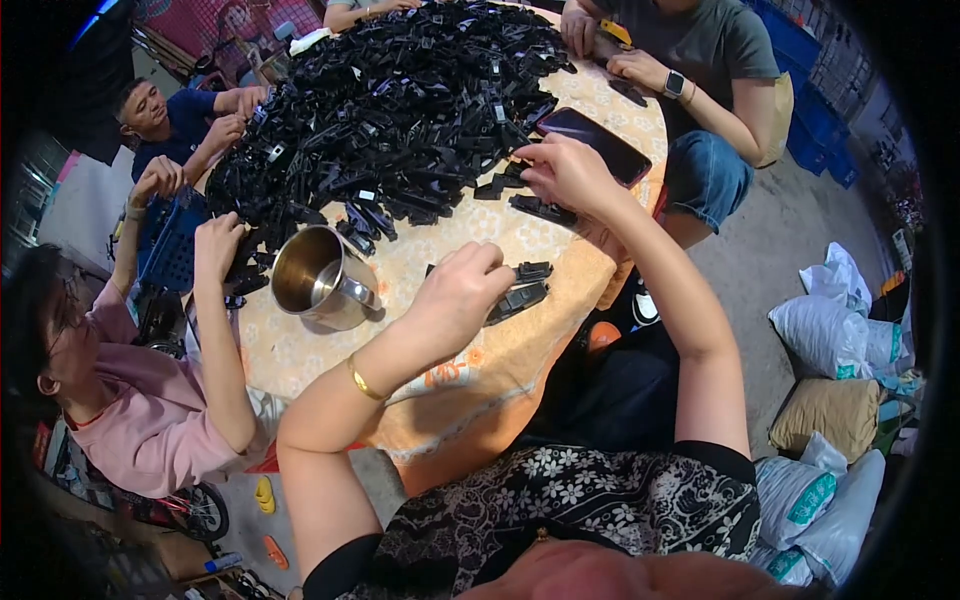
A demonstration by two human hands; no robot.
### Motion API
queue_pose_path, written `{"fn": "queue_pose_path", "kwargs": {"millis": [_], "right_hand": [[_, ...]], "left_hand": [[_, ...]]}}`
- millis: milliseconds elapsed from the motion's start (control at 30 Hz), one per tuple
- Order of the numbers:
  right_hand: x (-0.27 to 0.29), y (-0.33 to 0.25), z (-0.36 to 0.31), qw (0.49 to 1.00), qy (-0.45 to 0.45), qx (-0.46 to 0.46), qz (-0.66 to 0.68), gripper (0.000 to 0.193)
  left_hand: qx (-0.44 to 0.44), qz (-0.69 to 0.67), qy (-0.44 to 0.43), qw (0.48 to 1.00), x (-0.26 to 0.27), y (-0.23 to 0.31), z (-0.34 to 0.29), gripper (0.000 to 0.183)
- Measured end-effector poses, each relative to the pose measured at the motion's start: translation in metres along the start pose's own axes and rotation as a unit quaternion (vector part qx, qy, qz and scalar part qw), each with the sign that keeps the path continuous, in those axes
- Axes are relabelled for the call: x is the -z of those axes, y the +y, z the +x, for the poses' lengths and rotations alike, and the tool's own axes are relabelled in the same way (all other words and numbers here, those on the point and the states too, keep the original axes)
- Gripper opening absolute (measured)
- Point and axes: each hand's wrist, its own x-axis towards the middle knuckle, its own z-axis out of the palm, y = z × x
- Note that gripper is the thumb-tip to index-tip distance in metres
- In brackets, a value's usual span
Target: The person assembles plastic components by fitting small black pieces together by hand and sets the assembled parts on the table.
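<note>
My left hand (462, 296) is closed with curled fingers over the near part of the table; what it holds, if anything, is hidden beneath it. Black plastic parts (518, 303) lie right beside its fingertips. Farther right, my right hand (572, 176) reaches to the edge of a big heap of black plastic parts (400, 100). Its fingers are bent together over small black pieces (490, 188), and whether one is pinched cannot be made out. Under its wrist lies a longer black part (542, 210). A dark phone (600, 145) rests just beyond that hand.
A steel mug (335, 285) stands left of my left hand on the orange patterned tablecloth (560, 258). A person in pink (165, 430), one in dark blue (185, 125) and one with a smartwatch (674, 84) sit around the table. White sacks (822, 335) lie on the floor at right.
</note>
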Motion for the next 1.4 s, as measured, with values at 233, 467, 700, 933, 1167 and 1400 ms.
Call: {"fn": "queue_pose_path", "kwargs": {"millis": [233, 467, 700, 933, 1167, 1400], "right_hand": [[0.006, -0.001, 0.005, 0.997, -0.043, -0.035, -0.045, 0.03], [0.041, -0.039, -0.04, 0.969, -0.131, 0.04, 0.204, 0.025], [0.027, -0.046, -0.066, 0.972, -0.139, 0.065, 0.178, 0.024], [0.038, -0.051, -0.072, 0.987, -0.088, 0.137, 0.012, 0.025], [0.039, -0.053, -0.066, 0.982, -0.126, 0.139, -0.026, 0.021], [0.024, -0.049, -0.067, 0.979, -0.12, 0.126, 0.103, 0.026]], "left_hand": [[0.103, -0.066, 0.037, 0.992, -0.003, 0.001, 0.002, 0.014], [0.12, -0.011, 0.048, 0.992, -0.004, -0.006, -0.003, 0.014], [0.126, 0.01, 0.039, 0.991, -0.003, -0.006, -0.001, 0.014], [0.113, 0.003, 0.045, 0.993, -0.002, -0.007, 0.0, 0.015], [0.107, -0.011, 0.052, 0.993, -0.009, -0.009, 0.004, 0.014], [0.116, -0.024, 0.0, 0.993, 0.005, -0.014, 0.004, 0.024]]}}
